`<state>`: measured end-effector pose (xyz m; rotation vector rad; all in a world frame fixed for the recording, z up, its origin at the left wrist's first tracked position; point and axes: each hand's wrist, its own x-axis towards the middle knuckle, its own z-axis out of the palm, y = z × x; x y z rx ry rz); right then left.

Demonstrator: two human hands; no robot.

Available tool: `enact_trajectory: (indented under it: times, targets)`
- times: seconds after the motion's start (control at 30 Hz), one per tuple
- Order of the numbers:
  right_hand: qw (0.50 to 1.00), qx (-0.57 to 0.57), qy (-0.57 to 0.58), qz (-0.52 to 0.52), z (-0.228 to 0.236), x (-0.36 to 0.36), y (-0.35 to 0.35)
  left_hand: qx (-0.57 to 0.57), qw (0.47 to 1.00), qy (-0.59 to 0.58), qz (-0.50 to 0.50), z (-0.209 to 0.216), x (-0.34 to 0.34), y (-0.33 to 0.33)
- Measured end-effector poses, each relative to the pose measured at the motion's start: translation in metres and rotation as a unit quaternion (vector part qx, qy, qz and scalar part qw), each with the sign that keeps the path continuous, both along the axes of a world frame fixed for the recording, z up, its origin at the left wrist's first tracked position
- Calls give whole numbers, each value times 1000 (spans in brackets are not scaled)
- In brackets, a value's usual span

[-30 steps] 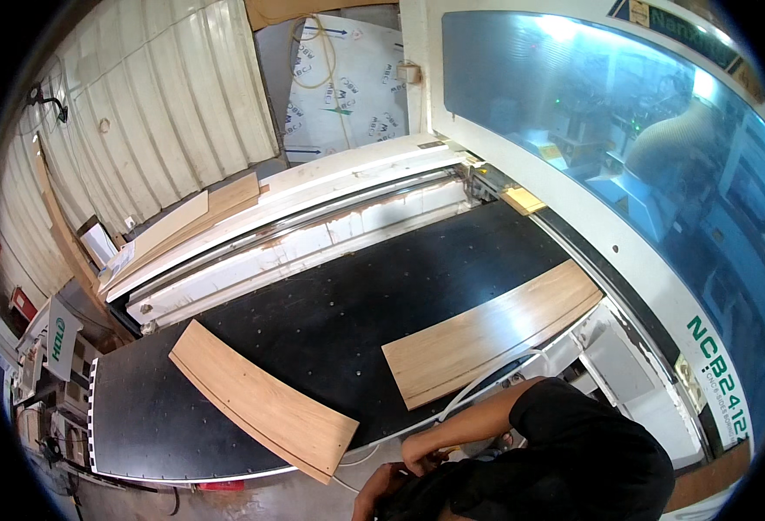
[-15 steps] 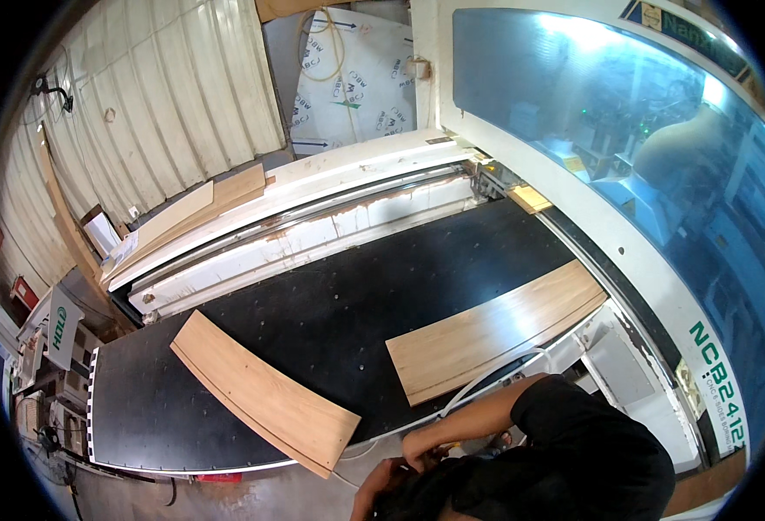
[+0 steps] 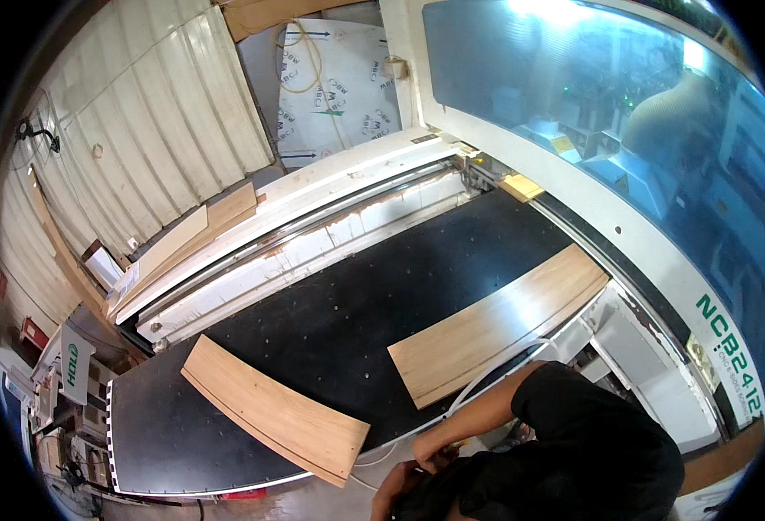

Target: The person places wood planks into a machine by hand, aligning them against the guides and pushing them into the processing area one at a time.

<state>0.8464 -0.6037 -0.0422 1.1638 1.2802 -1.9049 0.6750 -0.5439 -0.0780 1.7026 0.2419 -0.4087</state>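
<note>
My right arm, in a black short sleeve, comes in from the lower right. My right hand (image 3: pixel 430 452) is bent down with curled fingers beside the near edge of the black machine table (image 3: pixel 287 304). Just below it is my left hand (image 3: pixel 398 483), close to or touching the right one, fingers also curled. What they hold, if anything, is hidden between them. A curved wood-grain panel (image 3: pixel 274 408) lies on the table to the left of my hands, its near end overhanging the edge. Beyond my right forearm lies a second wood-grain panel (image 3: pixel 495 326).
A white hose (image 3: pixel 486 375) loops by my right forearm. Along the far side runs a white rail (image 3: pixel 313 234) with flat boards (image 3: pixel 187 230) on top. To the right stands a white machine housing with a blue window (image 3: pixel 564 113). Equipment (image 3: pixel 70 365) stands at the left.
The view has shifted slightly, so most of the scene sits a little differently in the frame. My hands stay close together with curled fingers. Both panels keep their places on the table.
</note>
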Motion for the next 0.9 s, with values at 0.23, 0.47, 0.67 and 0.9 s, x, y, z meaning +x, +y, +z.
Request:
enact_trajectory:
  times: [0.23, 0.47, 0.67, 0.9]
  targets:
    - [999, 19, -7, -30, 6, 6, -11, 79, 992, -66, -67, 15, 9, 0]
    - [995, 48, -11, -85, 2, 2, -24, 21, 998, -60, -16, 55, 20, -11]
    - [968, 121, -18, -219, 21, 26, -63, -1, 998, -59, -31, 44, 28, -23]
    - [912, 367, -145, -116, 52, 59, -183, -77, 997, 11, -17, 10, 35, -50]
